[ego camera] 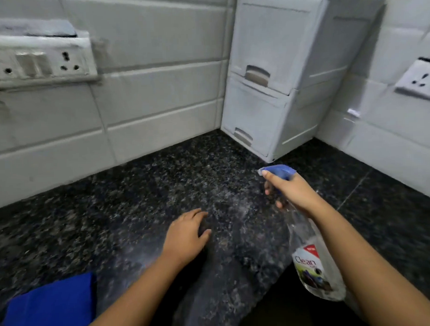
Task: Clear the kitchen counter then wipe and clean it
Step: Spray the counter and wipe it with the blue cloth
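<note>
Head camera. I judge the clearing is done for this stretch and I am in the spraying step. The tabletop [108, 215] carries nothing loose here but a cloth, and a pale, misty film of wet lies across its middle.

My right grip [291, 193] is wrapped round the neck of the spray bottle [310, 259]. The forefinger is stretched along the blue trigger head and the other fingers are curled underneath. The bottle hangs tilted, with its nozzle toward the back corner and its body trailing toward me past the front edge.

My left grip [184, 233] holds nothing. Its fingers are loosely bent, low over the wet patch, and I cannot tell whether they touch the stone.

The next move, as I see it, is to stand the bottle somewhere off the sprayed area. Then I take the blue cloth [51, 307] at my near left and draw it across the film before it dries, working into the corner.

The tabletop is dark polished granite, speckled grey and hard, so the cloth should glide. The bottle is clear thin plastic with a printed label reading "Clean". It looks mostly empty, so it should be light. The cloth is a flat, soft, vivid blue square.

A white plastic drawer unit [279, 75] with two recessed pulls stands in the back corner. The walls are glossy white rectangular tiles with raised joints. A switch-and-socket plate [37, 61] sits on the left and a single socket [418, 80] on the right.
</note>
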